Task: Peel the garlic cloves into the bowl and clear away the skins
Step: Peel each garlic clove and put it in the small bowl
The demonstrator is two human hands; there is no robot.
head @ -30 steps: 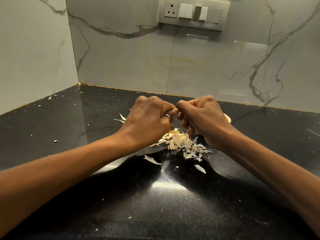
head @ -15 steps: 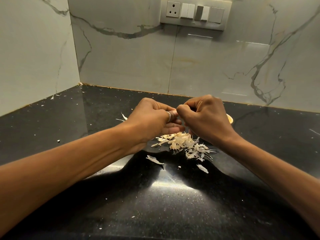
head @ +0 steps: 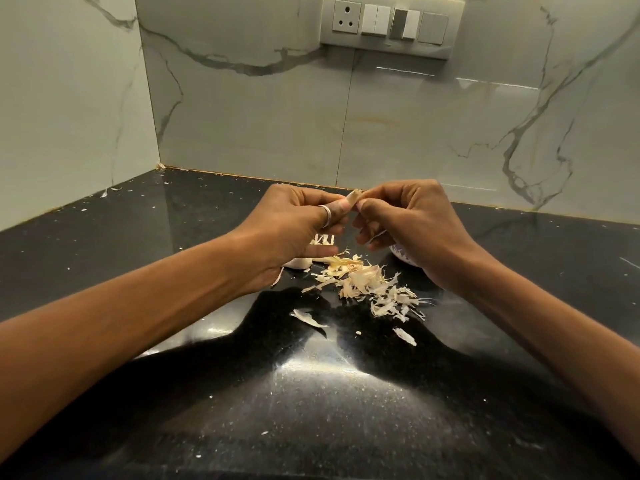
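Pinching one small pale garlic clove (head: 355,196) — left hand (head: 298,223), right hand (head: 412,223) — above heaped papery cream skins (head: 367,285) on glossy black stone counter (head: 311,393).

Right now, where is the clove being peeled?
Head view, centre: the garlic clove is pinched between the left hand and right hand, held above the pile of skins on the black counter.

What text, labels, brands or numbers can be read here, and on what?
No readable text.
Switch panel: socket and rockers, no legible marking.
White object under the right hand: bluish marks, mostly hidden, cannot tell if lettering.
Ring on the left hand: no engraving visible.
Garlic clove pinched by both hands: unmarked.
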